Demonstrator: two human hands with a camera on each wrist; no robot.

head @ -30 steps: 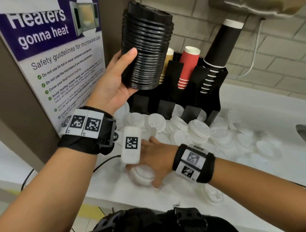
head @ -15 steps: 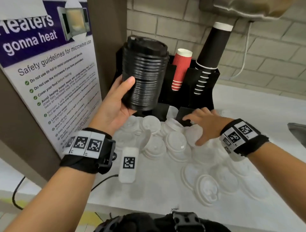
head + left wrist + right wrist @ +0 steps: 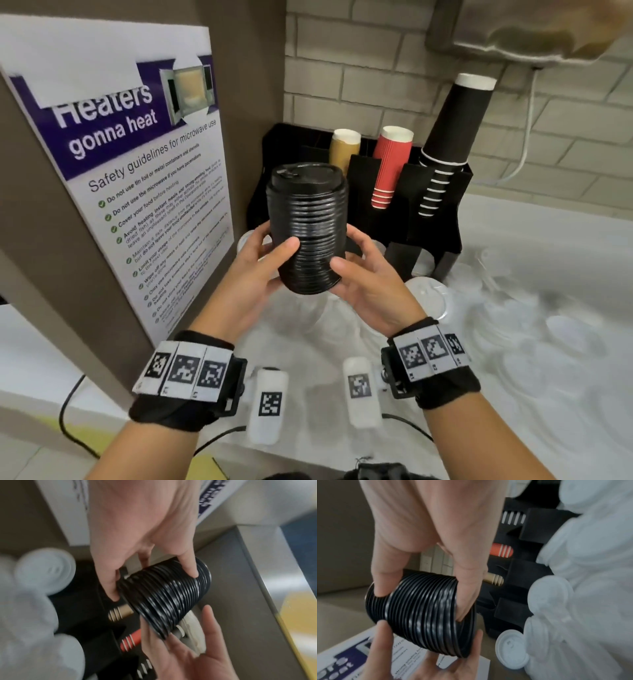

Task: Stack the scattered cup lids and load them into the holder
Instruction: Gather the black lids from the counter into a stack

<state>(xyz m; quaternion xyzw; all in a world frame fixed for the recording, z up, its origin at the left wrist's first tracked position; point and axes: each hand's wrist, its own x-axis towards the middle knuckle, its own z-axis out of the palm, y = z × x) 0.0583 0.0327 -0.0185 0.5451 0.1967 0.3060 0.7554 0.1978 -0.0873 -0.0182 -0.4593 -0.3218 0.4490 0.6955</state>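
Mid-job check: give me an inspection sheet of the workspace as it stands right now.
Surface: white counter, largely covered with lids.
Job's things: black lid stack held upright above the counter; white lids scattered loose and in small stacks; black holder against the wall.
Clutter: tan cups, red cups and black cups in the holder.
Grippers: left hand and right hand both grip the black lid stack.
Cables: black cable at the counter edge; white cable on the wall.
Surroundings: microwave safety poster, brick wall.
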